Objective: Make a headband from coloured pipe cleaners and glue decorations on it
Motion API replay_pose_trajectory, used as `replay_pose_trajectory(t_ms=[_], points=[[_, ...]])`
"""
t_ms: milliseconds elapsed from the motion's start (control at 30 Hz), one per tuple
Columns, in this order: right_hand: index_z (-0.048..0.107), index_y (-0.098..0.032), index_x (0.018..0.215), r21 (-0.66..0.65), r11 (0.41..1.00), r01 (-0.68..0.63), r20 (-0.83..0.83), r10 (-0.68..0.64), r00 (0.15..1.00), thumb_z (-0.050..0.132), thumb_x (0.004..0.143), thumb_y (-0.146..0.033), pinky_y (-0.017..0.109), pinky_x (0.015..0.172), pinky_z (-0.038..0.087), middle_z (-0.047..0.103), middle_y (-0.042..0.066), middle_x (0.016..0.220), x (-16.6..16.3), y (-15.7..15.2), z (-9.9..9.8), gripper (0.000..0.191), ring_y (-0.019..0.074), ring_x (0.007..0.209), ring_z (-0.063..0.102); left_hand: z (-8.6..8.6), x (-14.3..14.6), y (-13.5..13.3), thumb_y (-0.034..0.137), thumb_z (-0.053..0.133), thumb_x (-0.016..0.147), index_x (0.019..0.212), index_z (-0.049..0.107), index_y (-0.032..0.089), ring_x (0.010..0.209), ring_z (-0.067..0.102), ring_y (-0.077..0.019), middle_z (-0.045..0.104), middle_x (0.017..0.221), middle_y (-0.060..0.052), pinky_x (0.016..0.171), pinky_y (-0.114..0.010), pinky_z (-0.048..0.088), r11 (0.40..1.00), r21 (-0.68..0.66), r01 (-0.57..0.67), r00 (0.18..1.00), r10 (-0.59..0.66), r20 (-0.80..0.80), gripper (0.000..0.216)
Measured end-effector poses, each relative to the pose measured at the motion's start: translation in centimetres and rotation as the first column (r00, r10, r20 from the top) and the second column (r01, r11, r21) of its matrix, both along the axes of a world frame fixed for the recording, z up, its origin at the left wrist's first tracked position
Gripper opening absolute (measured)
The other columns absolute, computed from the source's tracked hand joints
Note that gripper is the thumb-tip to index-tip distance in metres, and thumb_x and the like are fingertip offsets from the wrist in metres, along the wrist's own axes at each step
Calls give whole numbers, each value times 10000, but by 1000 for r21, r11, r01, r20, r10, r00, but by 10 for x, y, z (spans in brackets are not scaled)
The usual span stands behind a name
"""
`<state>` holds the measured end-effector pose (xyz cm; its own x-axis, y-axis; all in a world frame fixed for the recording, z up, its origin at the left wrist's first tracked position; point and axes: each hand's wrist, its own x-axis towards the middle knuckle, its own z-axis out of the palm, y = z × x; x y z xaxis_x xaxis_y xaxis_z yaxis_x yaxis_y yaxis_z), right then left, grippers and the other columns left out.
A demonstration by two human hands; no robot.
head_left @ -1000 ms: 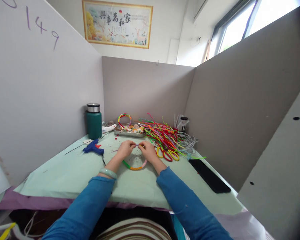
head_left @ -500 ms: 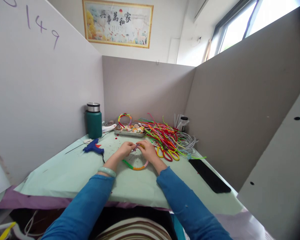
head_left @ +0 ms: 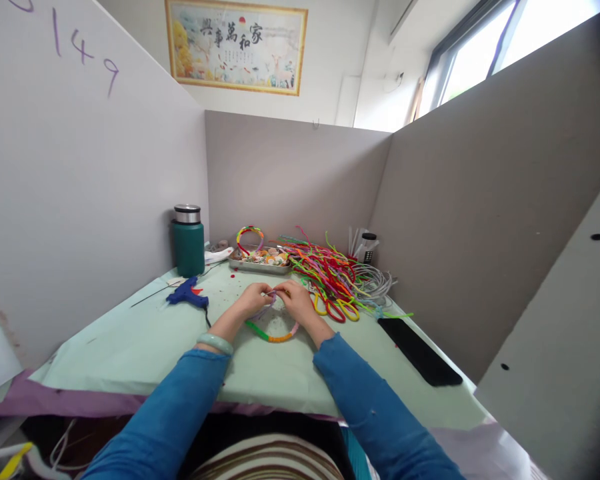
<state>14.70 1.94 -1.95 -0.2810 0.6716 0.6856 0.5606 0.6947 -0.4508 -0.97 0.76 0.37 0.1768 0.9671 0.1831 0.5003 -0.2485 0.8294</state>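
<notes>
coloured ring (head_left: pixel 281 339) curves over the pale green table cover (head_left: pixel 275 377), its near arc green, orange and pink. beyond that arc the left hand (head_left: pixel 254 300) and right hand (head_left: pixel 296 301) nearly meet, both pinched on what seems a thin purple strand (head_left: pixel 272 300), though the grip is too small to make out fully. a blue glue gun (head_left: pixel 187 294) lies apart, to the left.
</notes>
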Motion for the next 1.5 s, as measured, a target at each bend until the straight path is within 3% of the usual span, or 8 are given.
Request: replay_pose_trajectory(t_ms=[233,433,633,800,1000,1200,1367,1500], points=[[674,-215,879,4,1000,-7,-9,7,1000,524,817,-198,256,724,416,633,31,864,0,4,-2,163,149,807,558,-1,1,1,364,619,614,718,612,124,468,382,-82,450,482,51,462,-200,294,998,63,3,1000,-3,0,262],[682,-207,842,-3,1000,-14,-19,13,1000,514,805,-157,257,725,406,632,32,829,-1,2,1,180,148,792,553,0,-1,3,462,580,649,630,604,119,538,449,-101,556,566,2,511,-209,339,994,96,52,999,-53,12,345],[673,-203,808,-20,999,-44,-24,43,999,509,808,-163,251,724,403,631,26,817,-2,0,2,169,142,786,550,6,-2,-5,510,544,685,686,568,137,362,297,-57,506,526,27,379,-216,227,995,-87,57,993,-48,104,374],[657,-197,840,-17,999,-44,-18,44,999,514,815,-192,253,730,402,635,31,848,-2,-2,2,145,145,803,550,10,-1,-10,473,556,706,659,537,155,340,271,-56,442,466,39,359,-222,197,988,-141,66,976,-35,214,322],[652,-199,837,-26,998,-52,8,52,999,509,826,-222,251,725,397,644,29,845,-2,-3,2,145,148,805,552,10,-2,-6,484,496,758,623,548,154,300,237,-60,372,370,53,350,-224,170,962,-272,0,982,52,184,361],[665,-203,785,-106,994,39,20,-38,999,531,807,-250,238,662,390,658,24,800,-1,2,-2,144,146,744,559,1,-1,4,461,399,813,719,610,115,304,370,-57,622,611,-42,333,-211,258,985,-167,-39,988,62,139,416],[678,-212,786,-238,957,167,25,-166,986,551,787,-284,237,619,384,673,22,764,1,8,-4,147,148,704,570,-5,-3,12,351,535,728,778,658,137,530,587,-113,657,679,-42,413,-169,387,991,25,-129,990,130,-49,252],[685,-213,787,-261,949,176,3,-182,983,560,778,-302,237,624,388,679,20,756,2,10,-5,154,147,704,578,-6,-4,14,301,553,722,872,690,174,684,625,-145,688,798,-44,509,-189,445,985,164,-57,992,75,-102,239]])
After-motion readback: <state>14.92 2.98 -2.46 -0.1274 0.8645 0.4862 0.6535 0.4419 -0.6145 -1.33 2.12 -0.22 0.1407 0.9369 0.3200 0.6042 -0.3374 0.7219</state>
